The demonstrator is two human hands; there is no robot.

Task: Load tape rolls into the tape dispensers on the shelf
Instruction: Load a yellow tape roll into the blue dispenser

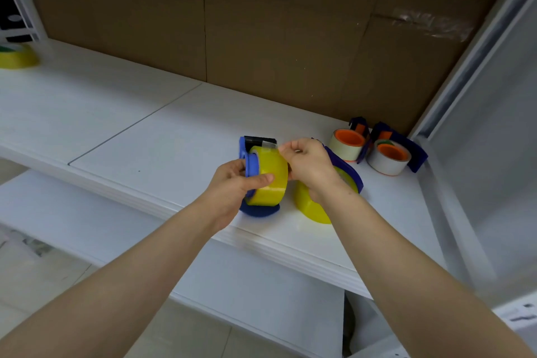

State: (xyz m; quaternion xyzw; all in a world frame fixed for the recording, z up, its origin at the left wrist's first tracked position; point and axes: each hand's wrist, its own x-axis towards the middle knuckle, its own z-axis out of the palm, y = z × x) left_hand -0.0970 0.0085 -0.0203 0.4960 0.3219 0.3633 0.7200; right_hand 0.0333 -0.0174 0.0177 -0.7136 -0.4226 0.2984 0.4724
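A blue tape dispenser [243,151] stands near the front edge of the white shelf [145,131] with a yellow tape roll [268,174] on its hub. My left hand [232,186] grips this roll and the dispenser from the left, thumb across the roll. My right hand [308,166] pinches the loose end of the tape at the top of the roll, by the dispenser's black cutter [260,141]. Behind my right hand lies a second blue dispenser [348,171] with a yellow roll [311,206] in it.
Two more dark blue dispensers holding white rolls with orange cores [347,144] [389,158] sit at the back right by the shelf post. A spare yellow roll [17,57] lies far left. Cardboard [232,23] lines the back. A lower shelf [247,285] juts out below.
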